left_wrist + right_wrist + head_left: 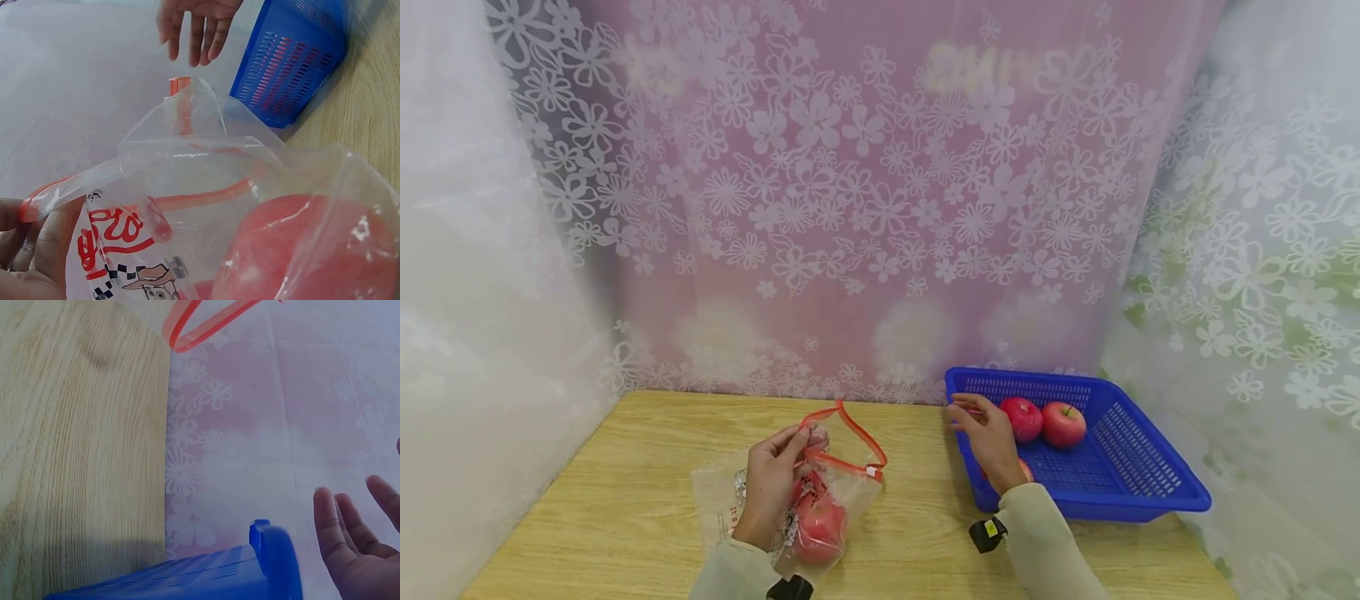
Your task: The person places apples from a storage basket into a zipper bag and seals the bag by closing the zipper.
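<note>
While the left hand (766, 483) pinches the red zip strip (842, 464) of a clear, printed plastic bag (861, 496) holding round red fruit (818, 532), the bag's mouth gapes between the two hands. The right hand (992, 442), its fingers loosely extended and holding nothing, is nearer the blue, rectangular plastic basket (1097, 507), at its left end; two round red apples (1063, 426) lie inside, just to that hand's right.

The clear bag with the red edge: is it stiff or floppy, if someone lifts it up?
The bag looks floppy, because it is thin and wrinkled. It may hang bottom-heavy, since a red fruit sits low inside. It will probably sag on one side, as the left hand pinches only the other.
</note>
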Motion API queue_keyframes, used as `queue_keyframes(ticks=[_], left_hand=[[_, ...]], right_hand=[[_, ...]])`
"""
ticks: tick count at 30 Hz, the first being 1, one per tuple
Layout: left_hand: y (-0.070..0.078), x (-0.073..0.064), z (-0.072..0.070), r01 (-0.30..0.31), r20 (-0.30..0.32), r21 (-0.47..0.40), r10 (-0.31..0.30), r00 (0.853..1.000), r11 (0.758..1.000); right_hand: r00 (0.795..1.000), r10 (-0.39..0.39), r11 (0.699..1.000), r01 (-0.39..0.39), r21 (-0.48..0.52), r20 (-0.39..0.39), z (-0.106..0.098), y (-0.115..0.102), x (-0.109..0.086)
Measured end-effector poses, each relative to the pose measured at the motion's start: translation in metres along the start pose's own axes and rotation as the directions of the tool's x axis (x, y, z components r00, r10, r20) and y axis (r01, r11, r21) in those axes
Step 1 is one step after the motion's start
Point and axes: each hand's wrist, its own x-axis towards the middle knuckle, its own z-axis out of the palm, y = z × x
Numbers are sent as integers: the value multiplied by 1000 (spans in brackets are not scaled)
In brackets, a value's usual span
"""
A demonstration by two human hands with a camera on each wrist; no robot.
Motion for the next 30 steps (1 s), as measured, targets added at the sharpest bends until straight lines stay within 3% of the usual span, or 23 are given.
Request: queue_keyframes(ticks=[19,30], left_hand=[[-1,0,-1,2,12,1,-2,1000,1000],[-1,0,0,2,21,-17,-2,1000,1000]], right_hand=[[992,22,991,-38,-131,-127,-27,8,6],[995,56,969,-73,-235,-80,-45,19,12]])
